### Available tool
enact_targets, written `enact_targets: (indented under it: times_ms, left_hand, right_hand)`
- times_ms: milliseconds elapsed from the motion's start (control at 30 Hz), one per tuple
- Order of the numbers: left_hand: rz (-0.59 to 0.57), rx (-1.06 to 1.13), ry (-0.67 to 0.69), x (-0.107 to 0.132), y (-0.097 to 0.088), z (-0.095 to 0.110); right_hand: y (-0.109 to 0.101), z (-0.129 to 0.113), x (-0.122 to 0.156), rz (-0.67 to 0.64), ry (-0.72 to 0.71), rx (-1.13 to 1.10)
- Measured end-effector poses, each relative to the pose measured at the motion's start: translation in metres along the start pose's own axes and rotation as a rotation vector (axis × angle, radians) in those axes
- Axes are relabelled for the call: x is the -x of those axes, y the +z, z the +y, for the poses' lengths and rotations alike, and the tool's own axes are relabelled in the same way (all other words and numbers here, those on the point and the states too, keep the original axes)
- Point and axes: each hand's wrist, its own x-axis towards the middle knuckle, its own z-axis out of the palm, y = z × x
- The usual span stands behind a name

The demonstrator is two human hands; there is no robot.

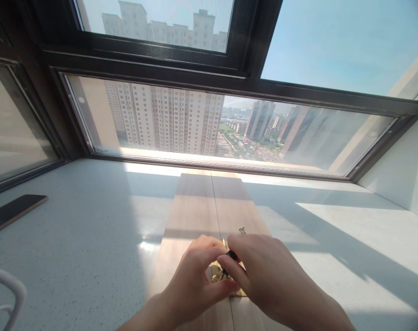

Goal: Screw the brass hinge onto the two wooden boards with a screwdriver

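Observation:
Two light wooden boards (198,207) lie side by side on a pale stone windowsill, their seam running away from me. A brass hinge (216,272) sits across that seam near me. My left hand (195,276) rests on the left board with its fingers curled at the hinge. My right hand (260,271) pinches a small black tool handle (231,255) upright over the hinge. A few small screws (242,230) lie on the right board just beyond my right hand. Most of the hinge is hidden under my fingers.
A dark flat slab (12,210) lies at the far left of the sill. A white curved object (8,287) pokes in at the bottom left corner. The dark window frame (209,76) runs along the back, and a white wall (402,170) closes the right side.

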Motion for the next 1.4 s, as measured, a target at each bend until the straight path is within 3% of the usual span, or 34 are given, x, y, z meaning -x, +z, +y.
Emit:
enact_targets:
  times_ms: [100,167,233,433,633,800,900,1067,1133,1233,1400]
  left_hand:
    - [-0.23,0.121,0.058,-0.005,-0.011,0.004]
    - [-0.294,0.164,0.071,-0.007,-0.015,0.002]
    - [-0.276,0.172,0.072,-0.007,-0.016,-0.002]
    - [-0.07,0.156,0.027,-0.002,-0.006,-0.009]
    - [0.084,0.064,-0.106,0.003,0.006,-0.004]
    - [0.161,-0.027,-0.054,0.005,0.015,-0.002]
    - [0.12,-0.012,-0.064,0.003,0.012,0.001]
    - [-0.244,0.148,0.078,-0.004,-0.006,0.004]
    - [-0.307,0.168,0.1,-0.006,-0.01,0.003]
    - [-0.243,0.171,0.096,-0.005,-0.009,-0.002]
    - [-0.087,0.171,0.021,-0.001,0.001,-0.009]
  right_hand:
    - [-0.001,0.007,0.001,-0.025,-0.024,-0.046]
    - [-0.001,0.009,0.003,-0.038,-0.053,-0.084]
    - [-0.002,0.01,0.004,-0.05,-0.084,-0.136]
    - [-0.007,0.007,0.006,-0.063,-0.111,-0.249]
    - [-0.006,0.002,0.004,0.025,0.083,-0.032]
    - [-0.001,-0.001,0.002,0.025,0.065,-0.014]
    - [-0.001,0.001,0.002,0.025,-0.022,-0.067]
    - [-0.004,0.004,0.002,-0.031,-0.032,-0.093]
    - [-0.005,0.003,0.003,-0.048,-0.043,-0.099]
    - [-0.005,0.002,0.005,-0.027,-0.054,-0.104]
    - [-0.004,-0.001,0.005,0.013,0.062,-0.019]
